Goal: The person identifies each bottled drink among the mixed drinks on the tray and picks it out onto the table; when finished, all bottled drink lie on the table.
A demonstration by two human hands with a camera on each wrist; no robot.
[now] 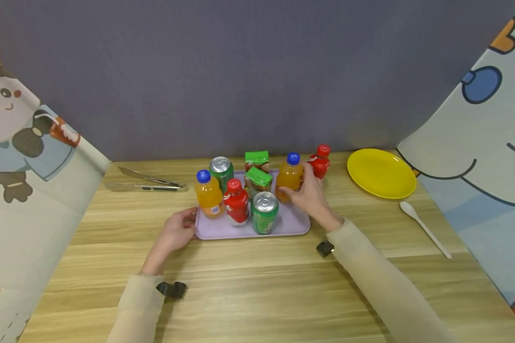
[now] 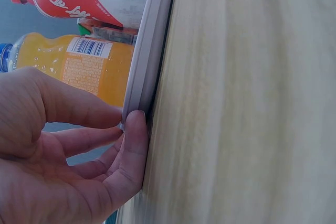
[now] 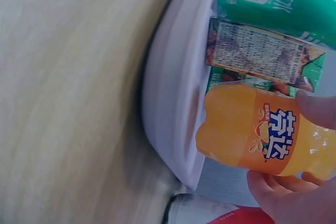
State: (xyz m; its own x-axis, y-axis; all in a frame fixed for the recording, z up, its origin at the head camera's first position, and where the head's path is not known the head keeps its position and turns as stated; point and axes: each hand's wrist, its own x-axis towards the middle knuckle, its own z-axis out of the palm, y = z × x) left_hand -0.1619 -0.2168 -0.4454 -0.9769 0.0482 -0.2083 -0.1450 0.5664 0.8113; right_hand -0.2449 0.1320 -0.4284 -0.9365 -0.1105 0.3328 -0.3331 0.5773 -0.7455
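My left hand [image 1: 178,231] pinches the left rim of a lilac tray [image 1: 293,226], thumb above and fingers below in the left wrist view. At the tray's right end, my right hand [image 1: 312,196] grips an orange soda bottle [image 1: 288,178] with a blue cap. Whether that bottle's base touches the tray I cannot tell. Another orange soda bottle [image 1: 208,194] stands near the left hand, beside a red-and-white drink bottle [image 1: 237,204]. A green soda can [image 1: 264,220] is at the tray's front, a second green can [image 1: 221,170] behind. Two green-topped drink cartons [image 1: 258,178] stand mid-tray and at the back.
A second red bottle [image 1: 319,163] stands off the tray, behind the right hand. Farther right lie a yellow plate [image 1: 382,174] and a white spoon [image 1: 427,231]. Metal tongs [image 1: 148,183] lie at the back left. A grey wall [image 1: 257,81] bounds the table's rear.
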